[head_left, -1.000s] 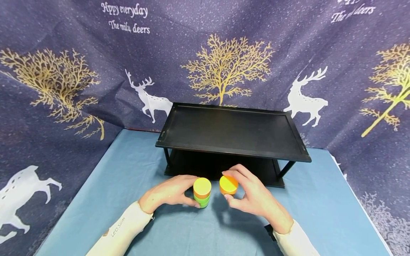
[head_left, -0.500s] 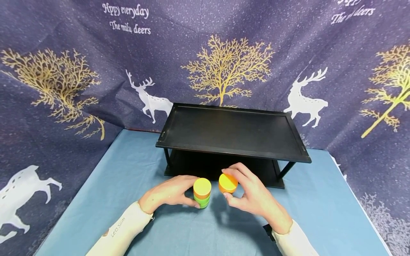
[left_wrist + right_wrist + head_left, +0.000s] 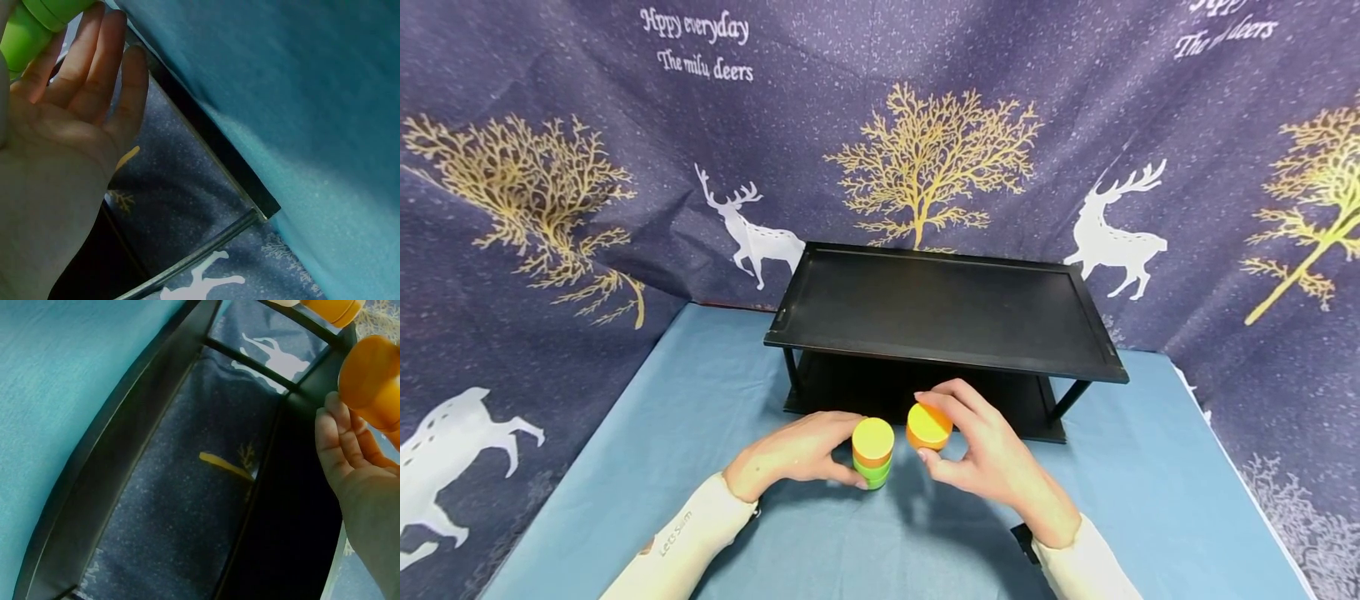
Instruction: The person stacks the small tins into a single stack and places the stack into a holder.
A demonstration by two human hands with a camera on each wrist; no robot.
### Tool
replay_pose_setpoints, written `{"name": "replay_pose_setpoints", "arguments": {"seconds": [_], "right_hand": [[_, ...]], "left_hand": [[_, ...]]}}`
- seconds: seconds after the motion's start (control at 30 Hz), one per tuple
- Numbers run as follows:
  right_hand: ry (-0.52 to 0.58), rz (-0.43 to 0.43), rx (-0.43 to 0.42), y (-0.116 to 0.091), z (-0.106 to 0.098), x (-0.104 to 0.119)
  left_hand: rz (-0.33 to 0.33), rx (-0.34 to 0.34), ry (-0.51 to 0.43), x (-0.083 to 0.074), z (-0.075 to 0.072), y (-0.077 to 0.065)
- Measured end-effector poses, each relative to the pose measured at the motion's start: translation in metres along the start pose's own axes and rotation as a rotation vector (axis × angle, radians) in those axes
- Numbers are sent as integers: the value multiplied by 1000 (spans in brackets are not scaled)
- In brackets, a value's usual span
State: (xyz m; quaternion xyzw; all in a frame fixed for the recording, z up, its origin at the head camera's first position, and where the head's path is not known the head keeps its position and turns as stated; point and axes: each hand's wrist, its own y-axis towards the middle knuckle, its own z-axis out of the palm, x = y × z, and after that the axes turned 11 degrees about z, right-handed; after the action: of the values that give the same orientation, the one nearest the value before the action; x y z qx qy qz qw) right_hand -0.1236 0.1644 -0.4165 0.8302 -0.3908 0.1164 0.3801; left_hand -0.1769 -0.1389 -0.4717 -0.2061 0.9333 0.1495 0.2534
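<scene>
In the head view, a small stack stands on the blue cloth, with an orange round block with a yellow top (image 3: 872,440) over green round blocks (image 3: 872,473). My left hand (image 3: 801,447) holds this stack from the left, its thumb low at the green part. In the left wrist view the green blocks (image 3: 28,31) show at the upper left. To the right of the stack, my right hand (image 3: 966,442) pinches another orange round block (image 3: 929,427) between thumb and fingers, raised above the cloth. That orange block (image 3: 372,384) shows large in the right wrist view.
A black two-tier shelf (image 3: 940,312) stands just beyond both hands, its lower board (image 3: 850,379) close to the fingers. Blue cloth (image 3: 722,358) covers the table. A dark curtain (image 3: 865,50) with deer and trees hangs behind.
My right hand has shifted slightly left and away from me with the orange block, closer to the stack. My left hand and the stack have stayed where they were.
</scene>
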Motion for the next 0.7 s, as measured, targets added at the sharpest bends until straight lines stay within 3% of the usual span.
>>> {"name": "replay_pose_setpoints", "arguments": {"seconds": [0.7], "right_hand": [[21,-39,-37,7,2,2]], "left_hand": [[4,-7,-8,1,0,0]]}}
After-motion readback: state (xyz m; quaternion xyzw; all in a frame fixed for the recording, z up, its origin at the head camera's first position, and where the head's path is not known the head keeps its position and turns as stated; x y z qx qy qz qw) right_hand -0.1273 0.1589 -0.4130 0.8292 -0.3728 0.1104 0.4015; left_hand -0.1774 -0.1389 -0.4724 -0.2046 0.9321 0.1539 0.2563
